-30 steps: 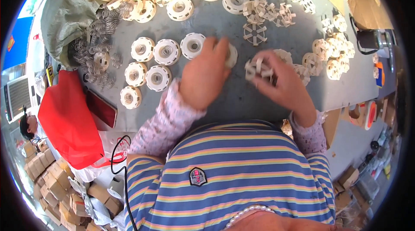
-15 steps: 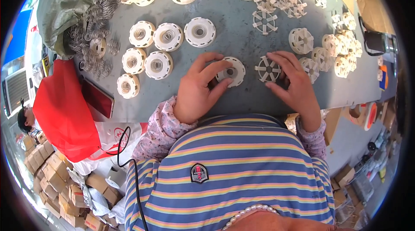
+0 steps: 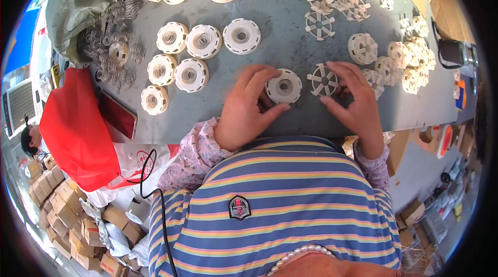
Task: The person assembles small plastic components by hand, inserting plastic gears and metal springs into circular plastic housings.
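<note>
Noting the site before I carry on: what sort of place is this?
Probably a small assembly workshop: white plastic discs and heaped metal springs on a grey table, and cardboard boxes piled at lower left.

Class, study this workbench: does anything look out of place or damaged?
One pale ring lies among the heap of loose springs at the left; it looks odd because the white discs to its right stand clear of that heap. The disc at the left hand shows no obvious damage.
</note>
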`<state>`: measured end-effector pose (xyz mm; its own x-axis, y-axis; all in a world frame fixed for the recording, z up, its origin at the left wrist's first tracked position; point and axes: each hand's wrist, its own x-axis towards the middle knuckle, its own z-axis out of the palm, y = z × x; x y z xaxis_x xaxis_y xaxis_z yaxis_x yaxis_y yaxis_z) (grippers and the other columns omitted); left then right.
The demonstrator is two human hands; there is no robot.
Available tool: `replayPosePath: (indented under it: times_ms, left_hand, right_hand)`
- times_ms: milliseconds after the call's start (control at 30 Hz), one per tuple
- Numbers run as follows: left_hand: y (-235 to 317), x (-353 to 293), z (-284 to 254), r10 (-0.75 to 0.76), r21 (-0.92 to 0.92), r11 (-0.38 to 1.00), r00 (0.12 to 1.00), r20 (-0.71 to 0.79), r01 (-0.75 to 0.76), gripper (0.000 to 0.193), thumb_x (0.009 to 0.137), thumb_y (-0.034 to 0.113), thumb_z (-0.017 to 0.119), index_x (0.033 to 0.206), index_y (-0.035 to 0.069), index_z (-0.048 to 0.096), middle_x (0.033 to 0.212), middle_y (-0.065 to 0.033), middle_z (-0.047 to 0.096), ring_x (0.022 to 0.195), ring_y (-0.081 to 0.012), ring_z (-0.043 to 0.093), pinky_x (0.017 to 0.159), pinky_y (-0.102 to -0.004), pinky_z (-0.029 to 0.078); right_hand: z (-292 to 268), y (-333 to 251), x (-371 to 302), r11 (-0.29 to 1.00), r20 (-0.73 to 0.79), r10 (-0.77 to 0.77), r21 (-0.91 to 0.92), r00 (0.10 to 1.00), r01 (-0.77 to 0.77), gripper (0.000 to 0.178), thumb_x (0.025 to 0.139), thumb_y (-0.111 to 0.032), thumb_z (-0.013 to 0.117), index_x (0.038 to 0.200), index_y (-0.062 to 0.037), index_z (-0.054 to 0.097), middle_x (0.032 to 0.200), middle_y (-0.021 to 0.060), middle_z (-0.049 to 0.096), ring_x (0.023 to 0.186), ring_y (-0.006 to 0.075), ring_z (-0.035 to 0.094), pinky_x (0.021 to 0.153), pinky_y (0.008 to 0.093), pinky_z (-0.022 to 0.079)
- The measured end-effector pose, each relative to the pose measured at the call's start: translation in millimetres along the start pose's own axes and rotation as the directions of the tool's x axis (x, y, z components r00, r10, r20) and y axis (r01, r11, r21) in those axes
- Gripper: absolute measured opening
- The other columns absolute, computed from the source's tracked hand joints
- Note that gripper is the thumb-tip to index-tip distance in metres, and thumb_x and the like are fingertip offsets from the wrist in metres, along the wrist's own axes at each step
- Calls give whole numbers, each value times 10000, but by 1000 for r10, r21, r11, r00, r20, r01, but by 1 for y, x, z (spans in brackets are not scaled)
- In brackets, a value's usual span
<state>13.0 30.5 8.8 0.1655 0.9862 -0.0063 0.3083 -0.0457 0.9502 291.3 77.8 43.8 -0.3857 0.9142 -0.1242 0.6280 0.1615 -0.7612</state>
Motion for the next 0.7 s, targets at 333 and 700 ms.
replayPosePath:
  times_ms: [333, 700]
  left_hand:
    - [-5, 0, 9, 8, -8, 1000, 1000, -21, -8, 406, 877, 28, 846, 1262, 103, 739, 1366, -138, 607, 774, -178, 697, 691, -323, 592]
    - [-10, -6, 5, -50, -242, 969, 999, -23, 43, 499, 927, -2, 784, 1400, -7, 623, 1392, -159, 582, 779, -166, 677, 692, -310, 572]
  right_hand:
    - [11, 0, 4, 994, -70, -105, 14, 992, 107, 674, 816, -48, 880, 1455, -66, 667, 1424, 114, 639, 901, 165, 680, 781, 304, 594]
    - [29, -30, 10, 977, 16, -192, 99, 981, 189, 639, 845, -119, 896, 1438, -57, 666, 1384, 121, 659, 1048, 258, 711, 867, 371, 621]
